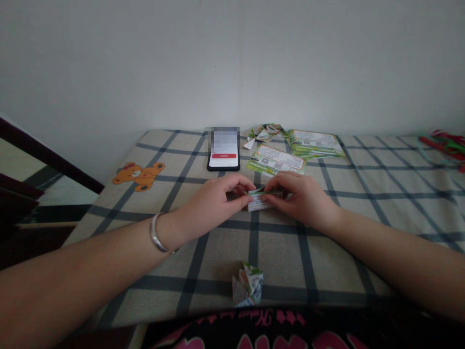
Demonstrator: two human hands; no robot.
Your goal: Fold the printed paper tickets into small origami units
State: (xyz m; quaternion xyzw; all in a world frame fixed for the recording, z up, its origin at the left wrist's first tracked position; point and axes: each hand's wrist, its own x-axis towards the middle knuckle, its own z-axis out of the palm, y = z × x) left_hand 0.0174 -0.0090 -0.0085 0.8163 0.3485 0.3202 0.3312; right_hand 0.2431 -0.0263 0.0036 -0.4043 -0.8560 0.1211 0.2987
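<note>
Between my hands, above the checked cloth, is a small folded paper [257,201] with printed text on its face. My left hand [227,196] pinches its left edge between thumb and fingers, and a silver bangle circles that wrist. On the paper's right part, my right hand [300,196] grips with thumb and forefinger. Close to the table's front edge stands a folded paper piece [247,286] with printed, pointed flaps. A green and white printed leaflet [278,160] lies flat just beyond my right hand.
Behind my hands lies a lit phone [224,150]. More folded paper pieces [267,132] and a leaflet stack [316,141] sit near the wall. An orange bear figure [138,175] is at the left of the checked tablecloth [152,286]. Red and green strands [445,145] lie far right.
</note>
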